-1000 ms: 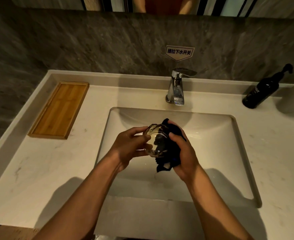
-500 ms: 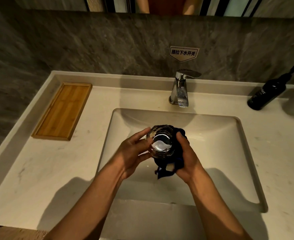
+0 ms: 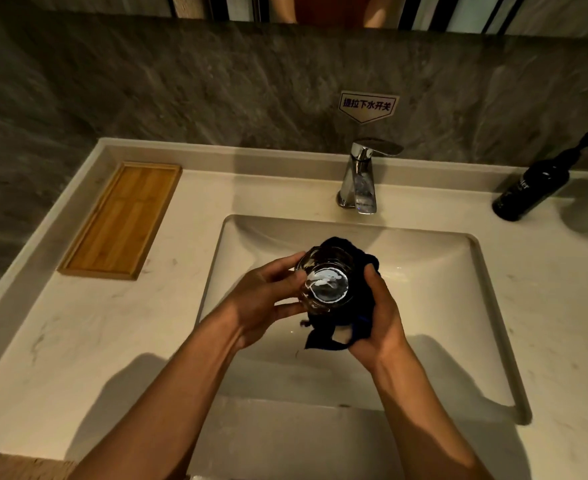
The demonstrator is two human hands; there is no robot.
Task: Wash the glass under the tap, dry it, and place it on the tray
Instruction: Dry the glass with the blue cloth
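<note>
Glass point(image 3: 325, 279): over the sink point(image 3: 459, 306), held tilted, base seemingly toward camera.
Left hand point(image 3: 261, 301): grip grasping glass.
Right hand point(image 3: 382, 323): grip clenched on dark cloth point(image 3: 337, 337), pressed against glass.
Tray point(image 3: 123, 220): tabletop's back-left corner.

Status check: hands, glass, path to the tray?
Left hand grips glass. Right hand presses dark cloth against it. Over sink; tray bare, path clear.

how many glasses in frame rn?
1. The glass is over the sink, held by the left hand against the dark cloth in the right hand. The wooden tray holds none. A pale object at the right edge is cropped.
</note>
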